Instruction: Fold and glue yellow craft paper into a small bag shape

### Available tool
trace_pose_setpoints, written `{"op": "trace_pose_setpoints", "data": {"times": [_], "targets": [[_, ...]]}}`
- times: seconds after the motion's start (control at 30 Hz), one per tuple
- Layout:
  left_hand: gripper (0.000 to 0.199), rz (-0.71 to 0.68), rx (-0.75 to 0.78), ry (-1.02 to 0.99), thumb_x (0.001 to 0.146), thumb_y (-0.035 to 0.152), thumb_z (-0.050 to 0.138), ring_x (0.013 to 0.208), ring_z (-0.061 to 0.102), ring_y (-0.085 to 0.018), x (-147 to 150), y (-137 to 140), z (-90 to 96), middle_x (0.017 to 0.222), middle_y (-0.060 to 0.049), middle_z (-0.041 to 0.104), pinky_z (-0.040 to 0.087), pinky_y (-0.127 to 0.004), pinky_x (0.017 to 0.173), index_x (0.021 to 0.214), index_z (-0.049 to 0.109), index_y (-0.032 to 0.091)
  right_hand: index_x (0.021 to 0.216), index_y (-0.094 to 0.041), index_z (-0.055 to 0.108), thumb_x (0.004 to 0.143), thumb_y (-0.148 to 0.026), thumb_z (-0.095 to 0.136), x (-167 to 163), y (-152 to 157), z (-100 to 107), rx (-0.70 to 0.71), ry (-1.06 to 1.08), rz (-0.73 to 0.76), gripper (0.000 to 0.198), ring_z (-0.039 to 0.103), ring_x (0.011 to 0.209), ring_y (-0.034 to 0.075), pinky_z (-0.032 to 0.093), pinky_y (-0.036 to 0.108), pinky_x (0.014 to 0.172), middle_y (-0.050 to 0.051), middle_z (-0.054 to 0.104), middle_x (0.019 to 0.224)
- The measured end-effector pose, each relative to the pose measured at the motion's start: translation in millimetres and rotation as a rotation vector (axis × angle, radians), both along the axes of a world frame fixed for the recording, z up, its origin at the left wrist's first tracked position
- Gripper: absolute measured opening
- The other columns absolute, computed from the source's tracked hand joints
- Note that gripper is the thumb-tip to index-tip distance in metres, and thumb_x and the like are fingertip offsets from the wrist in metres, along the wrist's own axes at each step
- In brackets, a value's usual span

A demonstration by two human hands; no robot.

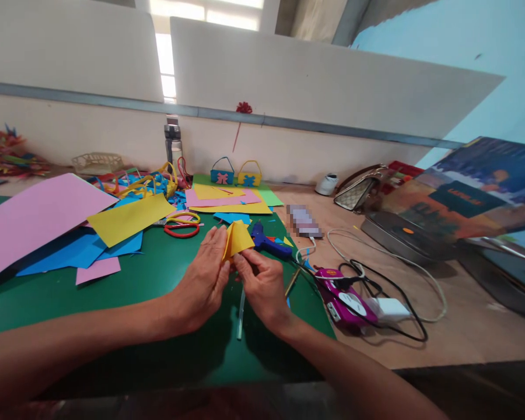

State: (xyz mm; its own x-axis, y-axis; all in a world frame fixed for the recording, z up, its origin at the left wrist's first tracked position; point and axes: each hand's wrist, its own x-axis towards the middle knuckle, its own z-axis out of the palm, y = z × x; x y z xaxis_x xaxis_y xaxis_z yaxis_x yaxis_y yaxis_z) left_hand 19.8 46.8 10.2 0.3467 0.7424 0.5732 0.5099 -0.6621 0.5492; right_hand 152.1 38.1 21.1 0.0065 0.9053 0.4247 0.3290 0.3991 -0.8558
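A folded piece of yellow paper [240, 238] is held between both hands above the green mat [157, 303]. My left hand [205, 277] presses its left side, fingers together and pointing away from me. At the lower right edge, my right hand [262, 283] pinches the paper with thumb and fingers. Just beyond my right hand lies a blue glue gun [273, 246]. Its clear glue stick [241, 315] shows below the hands. Scissors [181, 226] with red and yellow handles rest on the mat beyond my left hand.
Pink [48, 216], yellow and blue sheets spread over the left side. Two small paper bags [249, 175] stand at the back. To the right are a phone [304, 221], a purple power strip [345, 300] and looping cables. A heap of paper scraps [144, 184] sits behind the scissors.
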Motion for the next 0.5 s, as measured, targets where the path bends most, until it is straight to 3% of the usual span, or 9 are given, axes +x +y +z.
{"op": "trace_pose_setpoints", "data": {"times": [0.5], "targets": [[0.054,0.009,0.047,0.099,0.085,0.015,0.029,0.137,0.015,-0.03,6.5,1.8,-2.1,0.143,-0.025,0.029,0.021,-0.053,0.11,0.137,0.022,0.0,0.062,-0.014,0.062,0.078,-0.026,0.052,-0.7,1.6,7.3,-0.012,-0.02,-0.048,0.023,0.048,0.048,0.009,0.039,0.02,0.046,-0.001,0.055,0.054]]}}
